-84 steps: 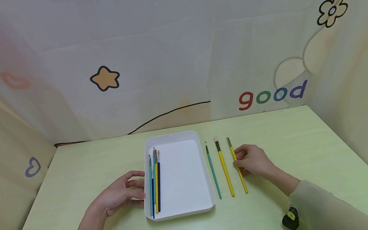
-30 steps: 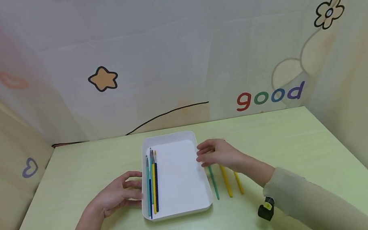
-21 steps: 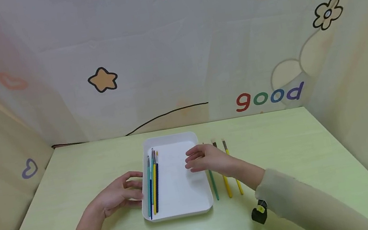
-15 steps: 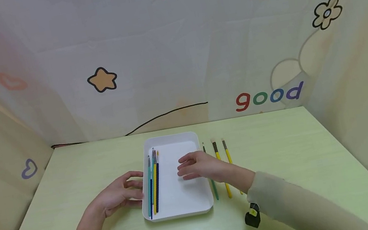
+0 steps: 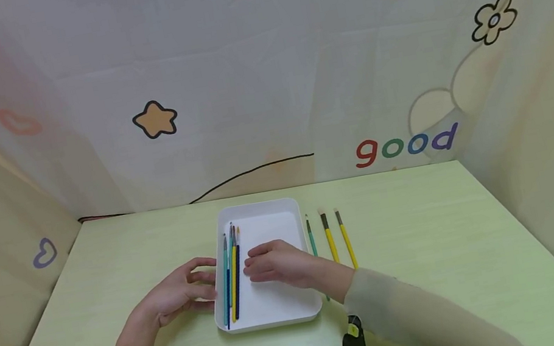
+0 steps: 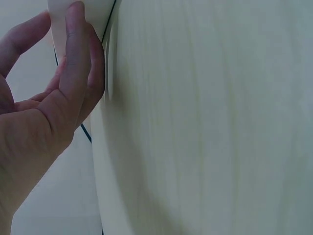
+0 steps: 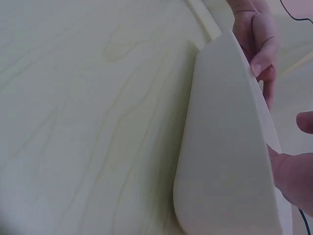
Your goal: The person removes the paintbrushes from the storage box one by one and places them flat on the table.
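My left hand (image 5: 181,292) is at the left side of a white rectangular tray (image 5: 269,224), its fingers loosely bent. In the left wrist view its thumb (image 6: 77,34) touches the tray's wall. Several slim paintbrushes (image 5: 234,285), with teal, dark blue and yellow handles, lie side by side along the tray's left inside, bristles away from me. My right hand (image 5: 284,264) hovers over the tray floor, fingertips just right of those brushes, holding nothing visible. In the right wrist view the tray's side wall (image 7: 225,137) hides part of this hand (image 7: 296,176).
On the table (image 5: 419,222), right of the tray, lie a teal paintbrush (image 5: 313,247), a broad yellow paintbrush (image 5: 330,241) and a thinner yellow paintbrush (image 5: 347,244). My right forearm covers their lower ends. A printed curtain (image 5: 217,84) hangs behind the table.
My right hand has let go of the thinner yellow paintbrush on the table and moved left over the tray to beside the brushes there. The left hand stays at the tray's side.
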The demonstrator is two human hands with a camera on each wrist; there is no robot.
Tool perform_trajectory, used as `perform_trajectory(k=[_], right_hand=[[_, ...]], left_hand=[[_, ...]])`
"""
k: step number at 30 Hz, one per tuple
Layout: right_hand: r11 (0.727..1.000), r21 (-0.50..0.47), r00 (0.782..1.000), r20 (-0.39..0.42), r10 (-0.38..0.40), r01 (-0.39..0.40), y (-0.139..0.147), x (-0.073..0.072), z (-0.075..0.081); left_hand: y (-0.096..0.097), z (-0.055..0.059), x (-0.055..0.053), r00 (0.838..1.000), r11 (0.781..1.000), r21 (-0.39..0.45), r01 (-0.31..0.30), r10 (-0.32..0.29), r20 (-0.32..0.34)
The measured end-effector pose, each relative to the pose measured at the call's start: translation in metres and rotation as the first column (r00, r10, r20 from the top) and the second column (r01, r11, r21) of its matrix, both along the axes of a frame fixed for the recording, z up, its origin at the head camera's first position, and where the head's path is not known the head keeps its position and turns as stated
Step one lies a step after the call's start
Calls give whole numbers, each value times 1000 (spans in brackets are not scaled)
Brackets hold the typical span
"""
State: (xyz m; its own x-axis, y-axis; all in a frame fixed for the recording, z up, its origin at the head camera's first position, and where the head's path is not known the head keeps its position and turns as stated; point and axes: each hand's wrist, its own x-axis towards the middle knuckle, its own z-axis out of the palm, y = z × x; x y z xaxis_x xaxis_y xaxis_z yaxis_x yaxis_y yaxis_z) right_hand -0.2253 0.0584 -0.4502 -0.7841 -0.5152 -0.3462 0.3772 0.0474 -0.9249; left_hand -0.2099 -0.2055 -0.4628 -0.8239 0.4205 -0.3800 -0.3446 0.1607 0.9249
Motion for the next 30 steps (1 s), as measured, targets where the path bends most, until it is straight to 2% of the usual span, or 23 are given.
perform_trajectory(k=[7,14,30], right_hand=[[998,-33,997,53,-51,52,-17,1,1],[996,-27,995,52,-86,87,-28,1,-1],[991,-56,991,71,-117,121,-32,-5,-13]], left_hand=[[-1,0,0,1000,1000,15,8,-7,-2],[-1,0,1,1000,1000,22,1,-1,-1],[-2,0,0,1000,1000,22,19,-19,-4]])
